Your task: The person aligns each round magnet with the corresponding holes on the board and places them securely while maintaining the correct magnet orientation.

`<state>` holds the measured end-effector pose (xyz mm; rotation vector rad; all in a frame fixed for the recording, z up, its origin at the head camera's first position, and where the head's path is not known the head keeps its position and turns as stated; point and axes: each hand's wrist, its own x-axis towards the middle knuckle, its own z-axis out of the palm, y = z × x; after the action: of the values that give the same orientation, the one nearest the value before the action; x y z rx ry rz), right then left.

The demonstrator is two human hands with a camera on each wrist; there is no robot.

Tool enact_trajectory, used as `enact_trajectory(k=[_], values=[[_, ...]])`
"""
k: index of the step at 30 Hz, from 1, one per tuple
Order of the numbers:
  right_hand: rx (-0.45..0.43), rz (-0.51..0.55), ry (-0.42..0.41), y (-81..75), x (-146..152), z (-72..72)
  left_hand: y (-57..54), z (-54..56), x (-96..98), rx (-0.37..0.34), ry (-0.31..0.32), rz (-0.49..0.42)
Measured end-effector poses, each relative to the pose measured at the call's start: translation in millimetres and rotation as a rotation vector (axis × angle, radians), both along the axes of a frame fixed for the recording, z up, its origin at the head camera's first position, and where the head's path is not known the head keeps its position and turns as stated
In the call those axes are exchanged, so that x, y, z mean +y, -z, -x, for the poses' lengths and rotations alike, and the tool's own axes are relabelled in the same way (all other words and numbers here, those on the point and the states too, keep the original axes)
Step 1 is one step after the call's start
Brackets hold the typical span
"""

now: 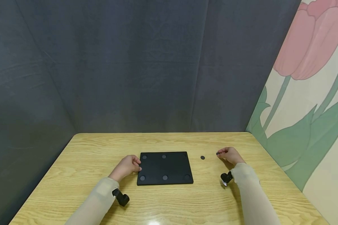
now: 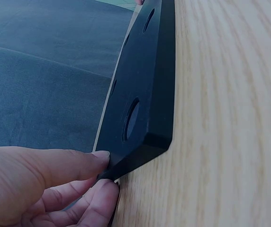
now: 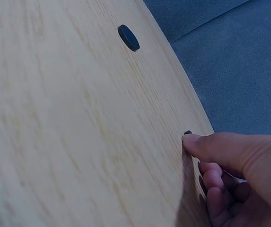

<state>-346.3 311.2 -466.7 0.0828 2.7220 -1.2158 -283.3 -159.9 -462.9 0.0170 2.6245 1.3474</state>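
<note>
A flat black board (image 1: 166, 168) with round recesses lies on the table. Several of its recesses show greyish round faces; the two at its right end look dark. My left hand (image 1: 128, 165) holds the board's left edge, thumb and fingertips at the side near a corner in the left wrist view. Off to the right of the board, my right hand (image 1: 230, 155) pinches a small dark disc (image 3: 188, 133) between thumb and finger, mostly hidden by the thumb. Another black disc (image 1: 202, 157) lies flat on the wood between the board and my right hand.
The wooden table (image 1: 81, 156) ends at a dark grey curtain (image 1: 135, 68) along the back and left. A wall painted with tulips (image 1: 312, 103) stands on the right. Small black cameras (image 1: 121, 197) are strapped to both wrists.
</note>
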Motion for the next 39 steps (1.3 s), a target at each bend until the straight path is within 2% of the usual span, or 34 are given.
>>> enact_trajectory(k=[17, 24, 39], values=[[0.018, -0.024, -0.005, -1.5, -1, -0.3, 0.2, 1.2, -0.9, 0.0, 0.007, 0.0], [0.006, 0.01, -0.012, -3.8, -3, -0.3, 0.3, 0.3, -0.7, 0.007, 0.009, -0.005], [0.073, 0.049, -0.077, -24.1, -25, -4.6, -0.2, 0.5, -1.2, 0.0, 0.012, 0.007]])
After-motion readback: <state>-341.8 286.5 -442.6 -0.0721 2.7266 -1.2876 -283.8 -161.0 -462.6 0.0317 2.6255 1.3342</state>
